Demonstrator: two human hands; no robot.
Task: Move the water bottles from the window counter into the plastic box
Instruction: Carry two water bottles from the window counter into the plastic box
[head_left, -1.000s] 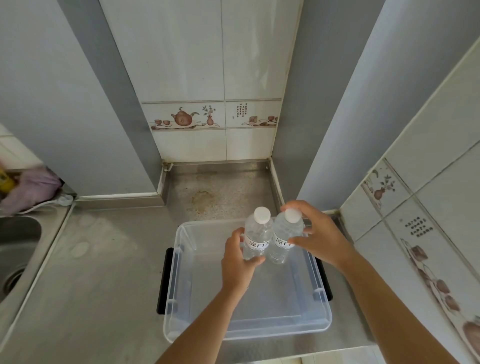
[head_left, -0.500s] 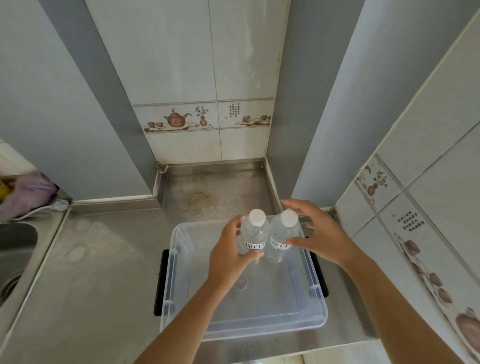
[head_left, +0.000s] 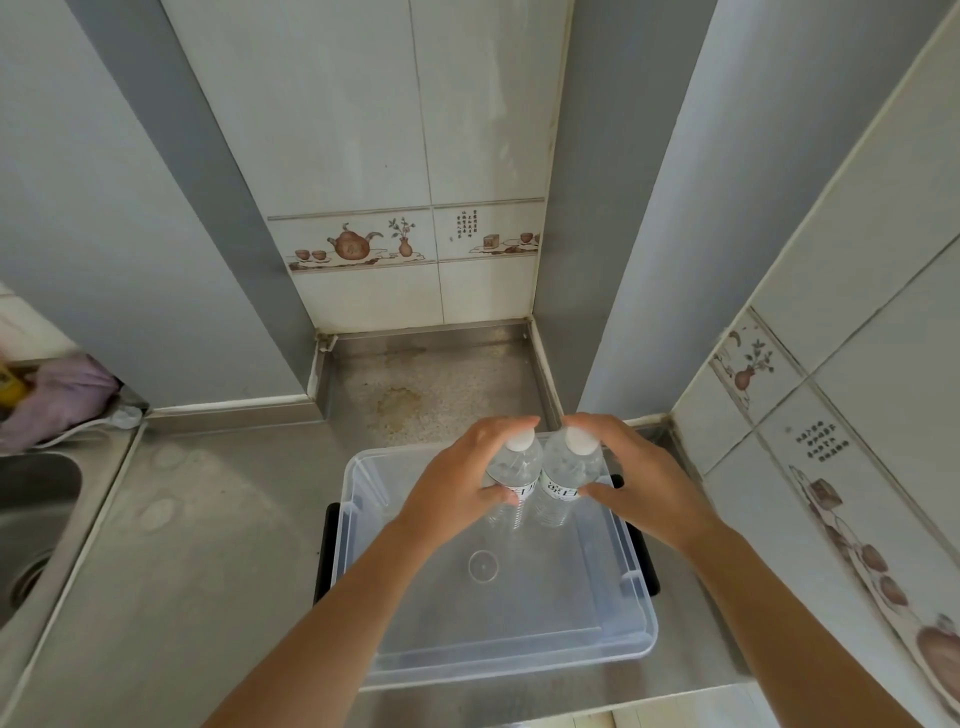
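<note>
Bottles (head_left: 537, 480) lower, steel counter (head_left: 208, 545) below.

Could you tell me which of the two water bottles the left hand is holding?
The left hand grips the left water bottle, which stands nearer the sink; the right water bottle, beside it, is in the right hand.

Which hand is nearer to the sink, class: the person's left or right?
Left. The left hand grips the left bottle over the plastic box, on the side toward the sink; the right hand holds the right bottle, farther from it.
</note>
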